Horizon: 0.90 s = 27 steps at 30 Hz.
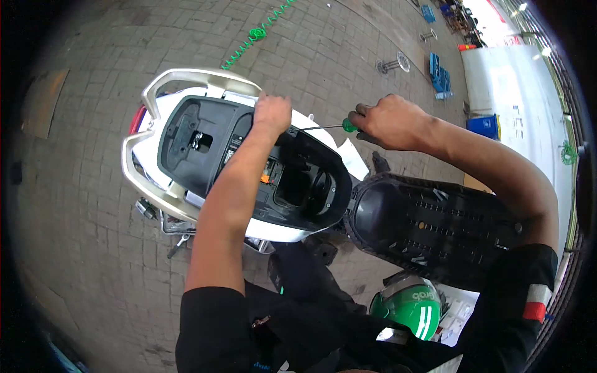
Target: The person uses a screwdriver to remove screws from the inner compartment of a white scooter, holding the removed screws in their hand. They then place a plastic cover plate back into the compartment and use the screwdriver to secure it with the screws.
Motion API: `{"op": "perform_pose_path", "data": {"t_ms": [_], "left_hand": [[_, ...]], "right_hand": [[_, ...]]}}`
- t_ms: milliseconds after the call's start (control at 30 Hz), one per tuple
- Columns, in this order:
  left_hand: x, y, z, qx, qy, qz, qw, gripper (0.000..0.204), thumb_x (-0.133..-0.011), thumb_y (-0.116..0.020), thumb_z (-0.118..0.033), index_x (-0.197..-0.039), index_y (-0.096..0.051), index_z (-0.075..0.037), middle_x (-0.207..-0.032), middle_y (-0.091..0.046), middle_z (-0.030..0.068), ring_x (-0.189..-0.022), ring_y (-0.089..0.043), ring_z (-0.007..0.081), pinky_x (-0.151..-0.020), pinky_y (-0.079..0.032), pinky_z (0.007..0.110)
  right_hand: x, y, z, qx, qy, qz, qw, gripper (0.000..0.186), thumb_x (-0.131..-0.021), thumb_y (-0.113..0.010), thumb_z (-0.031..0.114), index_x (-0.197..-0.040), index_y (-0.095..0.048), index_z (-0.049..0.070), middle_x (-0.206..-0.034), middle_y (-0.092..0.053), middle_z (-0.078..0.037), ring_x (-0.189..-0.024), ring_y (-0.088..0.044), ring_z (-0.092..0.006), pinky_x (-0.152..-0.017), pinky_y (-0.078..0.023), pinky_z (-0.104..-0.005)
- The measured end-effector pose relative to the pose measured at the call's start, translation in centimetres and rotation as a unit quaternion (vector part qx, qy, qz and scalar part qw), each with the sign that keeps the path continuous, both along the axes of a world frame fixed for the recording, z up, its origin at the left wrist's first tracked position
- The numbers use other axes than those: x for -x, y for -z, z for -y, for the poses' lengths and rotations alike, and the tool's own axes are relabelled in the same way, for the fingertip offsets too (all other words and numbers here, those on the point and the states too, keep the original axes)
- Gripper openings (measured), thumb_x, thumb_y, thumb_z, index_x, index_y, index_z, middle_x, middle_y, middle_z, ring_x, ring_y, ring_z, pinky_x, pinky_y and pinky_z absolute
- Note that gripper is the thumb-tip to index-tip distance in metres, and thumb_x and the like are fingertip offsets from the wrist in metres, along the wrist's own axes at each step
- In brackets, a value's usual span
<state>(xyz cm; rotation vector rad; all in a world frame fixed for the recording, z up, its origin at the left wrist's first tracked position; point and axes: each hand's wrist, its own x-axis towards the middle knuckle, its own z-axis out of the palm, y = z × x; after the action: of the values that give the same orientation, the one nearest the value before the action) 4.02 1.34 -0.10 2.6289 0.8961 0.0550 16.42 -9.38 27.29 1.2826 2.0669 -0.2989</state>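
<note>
Paving [93,186], screwdriver shaft [323,127] between hands [393,122]

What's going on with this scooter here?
A person is working over a white scooter. The right hand grips a green-handled screwdriver, its shaft pointing at the far edge of the open storage compartment. The left hand is at that same edge, near the tip; whether the tip touches a screw is too small to tell. The seat is swung open, underside showing, with a green helmet near it.
</note>
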Motion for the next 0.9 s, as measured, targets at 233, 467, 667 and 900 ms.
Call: {"op": "perform_pose_path", "data": {"t_ms": [233, 467, 667, 900], "left_hand": [[-2.4, 0.4, 0.4, 0.094, 0.043, -0.057, 0.993, 0.027, -0.094, -0.050, -0.015, -0.102, -0.075, -0.009, -0.100, -0.075, 0.0160, -0.102, -0.072, 0.0329, -0.097, -0.050, 0.043], [-2.3, -0.5, 0.4, 0.093, 0.045, -0.100, 0.990, 0.027, -0.094, -0.049, -0.014, -0.116, -0.065, -0.012, -0.095, -0.074, 0.0129, -0.098, -0.069, 0.0298, -0.098, -0.043, 0.047], [-2.5, -1.0, -0.4, 0.112, 0.040, -0.168, 0.979, 0.027, -0.094, -0.051, -0.016, -0.119, -0.062, -0.014, -0.098, -0.074, 0.0117, -0.102, -0.068, 0.0304, -0.100, -0.042, 0.049], [-3.3, -1.0, -0.5, 0.074, 0.051, -0.182, 0.979, 0.029, -0.096, -0.049, -0.020, -0.122, -0.060, -0.015, -0.101, -0.072, 0.0115, -0.100, -0.067, 0.0321, -0.095, -0.044, 0.051]], "right_hand": [[-1.4, 1.8, 0.7, 0.013, 0.052, -0.069, 0.996, 0.025, -0.090, -0.056, 0.014, -0.108, -0.063, -0.001, -0.099, -0.069, -0.021, -0.078, -0.073, -0.0364, -0.066, -0.059, -0.0451], [-0.4, 1.4, 0.1, 0.029, 0.171, -0.116, 0.978, 0.035, -0.084, -0.060, 0.011, -0.117, -0.065, -0.001, -0.108, -0.067, -0.021, -0.085, -0.072, -0.0346, -0.073, -0.059, -0.0419], [-0.8, 3.7, 0.0, -0.201, 0.326, -0.433, 0.816, 0.023, -0.073, -0.069, 0.001, -0.096, -0.066, 0.001, -0.100, -0.062, -0.016, -0.097, -0.064, -0.0344, -0.085, -0.056, -0.0425], [2.6, 14.4, 2.4, -0.437, 0.333, -0.768, 0.328, 0.030, -0.077, -0.075, 0.006, -0.101, -0.058, 0.004, -0.091, -0.066, -0.014, -0.075, -0.065, -0.0304, -0.067, -0.054, -0.0420]]}}
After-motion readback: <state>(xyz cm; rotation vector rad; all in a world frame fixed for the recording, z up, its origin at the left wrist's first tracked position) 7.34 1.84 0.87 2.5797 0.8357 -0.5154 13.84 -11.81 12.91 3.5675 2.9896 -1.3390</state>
